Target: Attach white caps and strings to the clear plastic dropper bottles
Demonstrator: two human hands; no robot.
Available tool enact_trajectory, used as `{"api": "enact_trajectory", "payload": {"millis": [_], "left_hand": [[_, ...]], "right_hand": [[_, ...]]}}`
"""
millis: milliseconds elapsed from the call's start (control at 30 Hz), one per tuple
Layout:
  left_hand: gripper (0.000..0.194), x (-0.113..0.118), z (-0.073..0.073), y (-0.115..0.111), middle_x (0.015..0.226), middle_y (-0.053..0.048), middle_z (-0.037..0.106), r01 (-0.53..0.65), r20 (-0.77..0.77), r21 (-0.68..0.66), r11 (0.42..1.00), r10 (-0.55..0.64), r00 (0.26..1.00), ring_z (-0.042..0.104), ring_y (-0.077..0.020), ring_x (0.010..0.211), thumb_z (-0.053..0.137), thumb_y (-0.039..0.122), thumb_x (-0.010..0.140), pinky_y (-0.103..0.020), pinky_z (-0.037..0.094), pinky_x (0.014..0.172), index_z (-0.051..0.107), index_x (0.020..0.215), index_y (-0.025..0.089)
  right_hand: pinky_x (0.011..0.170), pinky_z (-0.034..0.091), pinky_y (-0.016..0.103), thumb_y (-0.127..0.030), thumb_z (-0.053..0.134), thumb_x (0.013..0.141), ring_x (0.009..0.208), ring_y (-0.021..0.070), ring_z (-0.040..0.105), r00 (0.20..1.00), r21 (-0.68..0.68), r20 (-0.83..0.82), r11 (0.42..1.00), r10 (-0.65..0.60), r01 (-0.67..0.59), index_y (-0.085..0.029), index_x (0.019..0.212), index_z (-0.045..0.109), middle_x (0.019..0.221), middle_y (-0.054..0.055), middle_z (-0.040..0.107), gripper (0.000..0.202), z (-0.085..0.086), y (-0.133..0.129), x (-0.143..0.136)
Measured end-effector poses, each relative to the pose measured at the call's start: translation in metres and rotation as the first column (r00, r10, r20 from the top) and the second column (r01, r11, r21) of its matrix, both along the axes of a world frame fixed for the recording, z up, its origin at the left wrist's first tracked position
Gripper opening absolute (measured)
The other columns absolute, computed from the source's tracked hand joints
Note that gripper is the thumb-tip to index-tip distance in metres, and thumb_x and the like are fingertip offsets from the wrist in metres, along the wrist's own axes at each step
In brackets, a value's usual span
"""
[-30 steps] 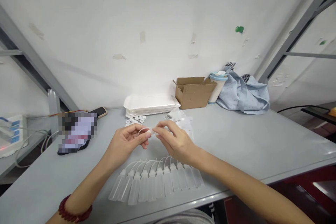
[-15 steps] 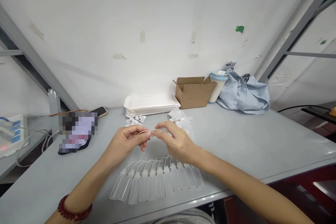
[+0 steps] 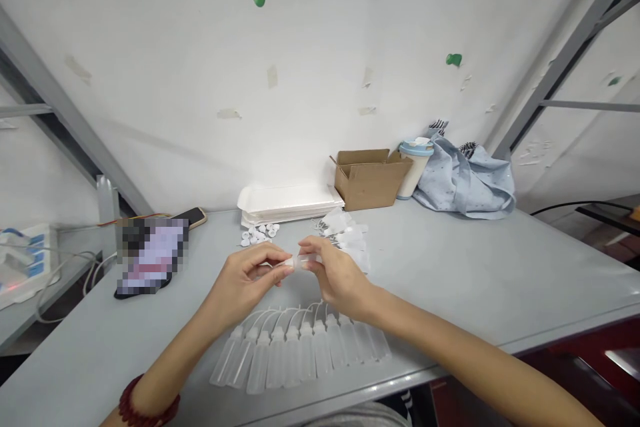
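Note:
My left hand (image 3: 255, 275) pinches a small white cap between thumb and fingers. Facing it, my right hand (image 3: 337, 275) grips a translucent bottle, mostly hidden behind the fingers, with its end at the cap. Below both hands, a fanned row of several translucent bottles (image 3: 278, 360) with white caps and thin curved tubes lies on the grey table (image 3: 475, 280). Behind my left hand is a pile of loose white caps (image 3: 260, 233). A heap of clear and white pieces with thin tubes (image 3: 350, 233) lies beyond my right hand.
Stacked white trays (image 3: 290, 200) stand by the wall, beside an open cardboard box (image 3: 373, 183), a lidded cup (image 3: 414, 170) and a light blue bag (image 3: 465, 180). At the left are phones (image 3: 195, 216) and a power strip (image 3: 30, 267) with cables.
My right fingers have closed around the bottle, and its end now meets the cap in my left hand. The thin tube seen at my left fingertips is now mostly hidden. The view has shifted slightly.

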State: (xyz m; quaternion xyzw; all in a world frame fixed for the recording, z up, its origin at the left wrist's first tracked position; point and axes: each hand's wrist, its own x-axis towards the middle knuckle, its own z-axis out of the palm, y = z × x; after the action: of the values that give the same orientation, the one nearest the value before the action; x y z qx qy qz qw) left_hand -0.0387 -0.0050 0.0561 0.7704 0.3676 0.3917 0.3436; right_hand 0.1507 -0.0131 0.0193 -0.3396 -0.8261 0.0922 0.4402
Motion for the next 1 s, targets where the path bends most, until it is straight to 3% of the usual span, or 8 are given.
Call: {"api": "enact_trajectory", "payload": {"millis": [100, 200, 467, 567, 733, 833, 900, 1000], "left_hand": [[0.005, 0.000, -0.003, 0.000, 0.083, -0.004, 0.064, 0.013, -0.045, 0.147, 0.989, -0.006, 0.999, 0.058, -0.0149, 0.075, 0.062, 0.022, 0.080, -0.023, 0.050, 0.062, 0.065, 0.080, 0.018], [0.006, 0.002, -0.003, -0.001, 0.086, -0.005, 0.065, -0.003, -0.047, 0.162, 0.987, 0.010, 0.999, 0.059, -0.0158, 0.078, 0.062, 0.023, 0.080, -0.022, 0.051, 0.062, 0.066, 0.081, 0.019], [0.031, 0.003, 0.004, -0.002, 0.062, -0.003, 0.067, -0.005, -0.110, -0.262, 0.965, -0.025, 0.994, 0.062, -0.0162, 0.058, 0.054, 0.041, 0.084, -0.026, 0.052, 0.059, 0.068, 0.071, 0.017], [0.028, 0.004, 0.004, -0.005, 0.059, -0.003, 0.066, 0.046, -0.119, -0.287, 0.957, -0.083, 0.989, 0.062, -0.0165, 0.056, 0.054, 0.040, 0.084, -0.025, 0.051, 0.057, 0.068, 0.076, 0.017], [0.017, 0.011, 0.005, -0.012, 0.077, -0.003, 0.068, 0.073, -0.120, -0.074, 0.995, -0.082, 0.989, 0.061, -0.0152, 0.064, 0.056, 0.032, 0.082, -0.022, 0.048, 0.058, 0.067, 0.087, 0.020], [0.016, 0.012, 0.004, -0.013, 0.067, -0.001, 0.064, 0.052, -0.121, -0.116, 0.992, -0.066, 0.990, 0.057, -0.0136, 0.059, 0.058, 0.033, 0.081, -0.021, 0.045, 0.053, 0.066, 0.080, 0.019], [0.017, 0.010, 0.003, -0.011, 0.062, 0.000, 0.062, 0.015, -0.055, -0.211, 0.977, -0.027, 0.998, 0.057, -0.0133, 0.056, 0.061, 0.035, 0.079, -0.022, 0.046, 0.053, 0.065, 0.080, 0.018], [0.019, 0.005, 0.002, -0.005, 0.057, 0.001, 0.063, -0.032, 0.071, -0.317, 0.948, 0.057, 0.996, 0.059, -0.0136, 0.054, 0.064, 0.035, 0.077, -0.024, 0.049, 0.057, 0.064, 0.082, 0.017]], "right_hand": [[0.062, 0.048, 0.029, -0.011, 0.036, 0.090, 0.070, 0.0148, 0.059, 0.998, -0.192, -0.062, 0.981, 0.007, -0.019, -0.020, 0.120, 0.030, 0.089, 0.006, 0.061, 0.031, 0.006, -0.003, 0.000], [0.060, 0.044, 0.027, -0.013, 0.035, 0.091, 0.064, 0.0135, 0.054, 0.991, -0.318, -0.132, 0.947, 0.011, -0.053, -0.018, 0.119, 0.027, 0.081, 0.003, 0.059, 0.031, 0.012, -0.004, -0.002], [0.058, 0.038, 0.027, -0.015, 0.032, 0.092, 0.057, 0.0132, 0.047, 0.990, -0.356, -0.138, 0.933, 0.003, -0.053, -0.016, 0.119, 0.026, 0.072, -0.001, 0.054, 0.028, 0.016, -0.007, -0.002], [0.055, 0.037, 0.026, -0.017, 0.032, 0.092, 0.055, 0.0131, 0.047, 0.985, -0.403, -0.171, 0.913, -0.014, -0.057, -0.017, 0.120, 0.027, 0.068, -0.002, 0.054, 0.028, 0.015, -0.006, -0.003], [0.045, 0.035, 0.021, -0.022, 0.033, 0.094, 0.047, 0.0113, 0.047, 0.930, -0.620, -0.365, 0.758, -0.052, -0.201, -0.021, 0.118, 0.027, 0.060, -0.005, 0.055, 0.025, 0.017, -0.003, -0.003], [0.041, 0.032, 0.019, -0.030, 0.035, 0.095, 0.042, 0.0083, 0.042, 0.887, -0.680, -0.461, 0.645, -0.007, -0.348, -0.022, 0.114, 0.031, 0.062, -0.005, 0.054, 0.021, 0.021, -0.002, -0.001], [0.042, 0.034, 0.019, -0.037, 0.037, 0.095, 0.044, 0.0073, 0.041, 0.888, -0.642, -0.453, 0.664, 0.074, -0.383, -0.022, 0.111, 0.036, 0.065, -0.005, 0.053, 0.023, 0.024, -0.002, 0.002], [0.051, 0.039, 0.022, -0.040, 0.053, 0.087, 0.056, 0.0092, 0.048, 0.955, -0.463, -0.273, 0.855, 0.115, -0.235, -0.019, 0.110, 0.045, 0.078, 0.001, 0.058, 0.031, 0.025, -0.001, 0.006]]}}
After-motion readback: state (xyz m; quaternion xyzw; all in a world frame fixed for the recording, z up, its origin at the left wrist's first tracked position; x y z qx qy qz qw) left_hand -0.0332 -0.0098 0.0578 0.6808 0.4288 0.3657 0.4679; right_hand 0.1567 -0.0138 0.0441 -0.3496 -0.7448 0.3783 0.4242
